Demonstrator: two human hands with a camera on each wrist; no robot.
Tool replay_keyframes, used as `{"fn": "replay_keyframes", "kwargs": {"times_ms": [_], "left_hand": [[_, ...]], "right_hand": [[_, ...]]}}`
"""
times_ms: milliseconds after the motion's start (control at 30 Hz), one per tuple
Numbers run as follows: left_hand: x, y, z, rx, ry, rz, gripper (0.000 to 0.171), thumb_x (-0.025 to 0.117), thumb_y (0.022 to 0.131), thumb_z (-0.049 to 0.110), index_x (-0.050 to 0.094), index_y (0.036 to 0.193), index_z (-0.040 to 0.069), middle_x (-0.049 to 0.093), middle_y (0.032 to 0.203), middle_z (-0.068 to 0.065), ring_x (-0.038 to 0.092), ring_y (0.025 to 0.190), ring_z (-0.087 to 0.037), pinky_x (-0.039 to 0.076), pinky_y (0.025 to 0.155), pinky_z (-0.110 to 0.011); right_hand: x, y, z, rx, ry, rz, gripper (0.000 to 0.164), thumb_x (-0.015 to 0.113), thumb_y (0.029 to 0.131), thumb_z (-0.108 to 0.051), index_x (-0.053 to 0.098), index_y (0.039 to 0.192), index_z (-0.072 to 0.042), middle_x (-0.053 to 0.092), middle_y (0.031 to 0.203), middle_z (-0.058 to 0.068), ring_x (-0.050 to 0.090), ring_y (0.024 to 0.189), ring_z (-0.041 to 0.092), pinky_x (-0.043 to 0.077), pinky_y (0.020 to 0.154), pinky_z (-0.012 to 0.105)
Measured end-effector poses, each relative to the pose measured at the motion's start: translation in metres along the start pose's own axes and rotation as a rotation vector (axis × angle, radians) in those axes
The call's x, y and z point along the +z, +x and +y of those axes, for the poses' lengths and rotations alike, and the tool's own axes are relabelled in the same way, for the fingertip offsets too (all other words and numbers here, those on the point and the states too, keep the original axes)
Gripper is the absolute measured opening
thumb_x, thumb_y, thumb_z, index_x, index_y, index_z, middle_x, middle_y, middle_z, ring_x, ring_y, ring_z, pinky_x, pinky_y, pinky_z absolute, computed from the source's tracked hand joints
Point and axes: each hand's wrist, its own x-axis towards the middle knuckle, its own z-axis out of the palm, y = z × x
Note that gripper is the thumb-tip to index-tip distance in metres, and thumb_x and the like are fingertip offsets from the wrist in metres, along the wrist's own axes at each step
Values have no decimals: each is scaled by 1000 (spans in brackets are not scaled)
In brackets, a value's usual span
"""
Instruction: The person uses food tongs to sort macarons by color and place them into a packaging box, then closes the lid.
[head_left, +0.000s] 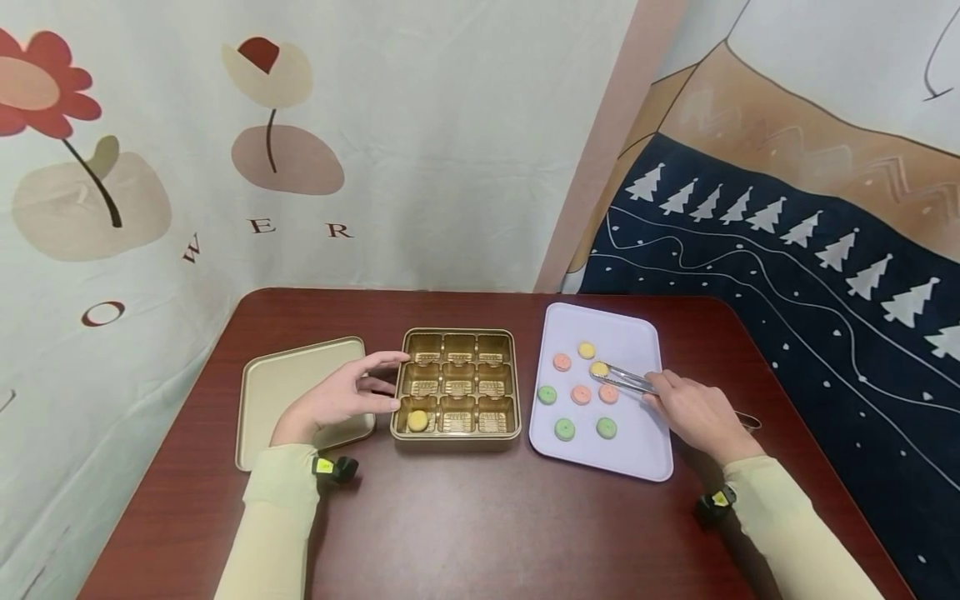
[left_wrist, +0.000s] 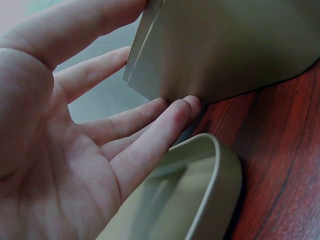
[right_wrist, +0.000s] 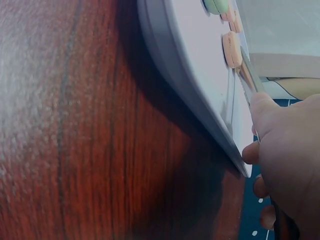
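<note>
My right hand (head_left: 701, 417) holds metal tongs (head_left: 630, 380) over the lilac tray (head_left: 637, 454). The tongs' tips lie on either side of a yellow macaron (head_left: 599, 369); whether they squeeze it I cannot tell. Around it on the tray are another yellow macaron (head_left: 586, 350), several pink ones (head_left: 581, 394) and several green ones (head_left: 565, 429). With fairly straight fingers, my left hand (head_left: 341, 396) touches the left side of a gold tin (head_left: 456, 435). Inside the tin, a yellow macaron (head_left: 417, 421) sits in the front left compartment of the divided insert.
Left of the tin lies its gold lid (head_left: 277, 400), partly beneath my left hand and forearm. Everything stands on a dark red-brown wooden table (head_left: 450, 525). Behind it hangs a printed cloth (head_left: 450, 167) with flowers; a dark cloth (head_left: 750, 275) with trees is at the right.
</note>
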Motion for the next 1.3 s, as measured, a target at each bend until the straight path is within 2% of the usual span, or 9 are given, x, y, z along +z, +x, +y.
{"fn": "replay_keyframes", "kwargs": {"times_ms": [100, 767, 1067, 1200, 1300], "left_hand": [[0, 0, 0, 0, 2, 1, 76, 82, 91, 5, 44, 156, 4, 40, 159, -30, 62, 125, -48, 61, 93, -31], [0, 0, 0, 2, 2, 3, 76, 82, 90, 5, 44, 156, 5, 39, 158, -31, 62, 125, -49, 62, 92, -32], [0, -1, 3, 5, -1, 8, 76, 82, 90, 5, 44, 156, 3, 40, 157, -32, 62, 124, -50, 62, 92, -33], [1, -1, 3, 9, 4, 7, 76, 82, 91, 5, 43, 156, 2, 40, 157, -32, 62, 124, -50, 62, 92, -33], [1, -1, 2, 8, 30, 6, 76, 82, 91, 6, 43, 156, 3, 40, 158, -31, 63, 124, -49, 61, 92, -32]], "right_hand": [[-1, -1, -1, 4, 9, -2, 51, 70, 102, -35, 57, 141, -5, 69, 120, 15, 62, 88, 23, 61, 70, 40], [0, -2, 0, 2, 13, 5, 52, 70, 102, -35, 57, 141, -4, 69, 124, 17, 65, 93, 25, 63, 77, 45], [0, 1, 0, -22, -6, 36, 49, 72, 101, -32, 58, 139, -5, 69, 112, 12, 59, 81, 20, 58, 66, 36], [-3, 1, 0, -9, -3, 31, 48, 71, 102, -33, 57, 138, -6, 68, 110, 10, 57, 81, 19, 57, 66, 34], [-5, 1, 0, 11, 14, 19, 48, 70, 102, -33, 56, 139, -5, 67, 110, 10, 58, 82, 20, 59, 68, 37]]}}
